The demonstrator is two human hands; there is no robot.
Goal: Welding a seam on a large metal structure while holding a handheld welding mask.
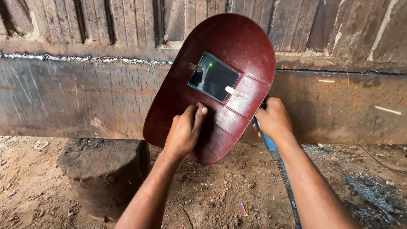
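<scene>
Left hand [185, 129] grips the back of a dark red welding shield [212, 85], held up tilted w/ its dark glass window [213, 77] facing the rusty steel wall [85, 97]. Right hand [274, 119] is clenched on a blue-handled tool [268, 142], cable [290, 193] trailing down. Black block [104, 169] sits on the dirt floor [220, 191], lower left.

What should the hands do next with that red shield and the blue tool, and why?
Probably ease the blue-handled tool in the right hand a little further along the seam, keeping the dark red shield up with the left hand. Sparks are flying to the right, a green glow shows in the shield's window, and finished weld bead lies to the left.
</scene>
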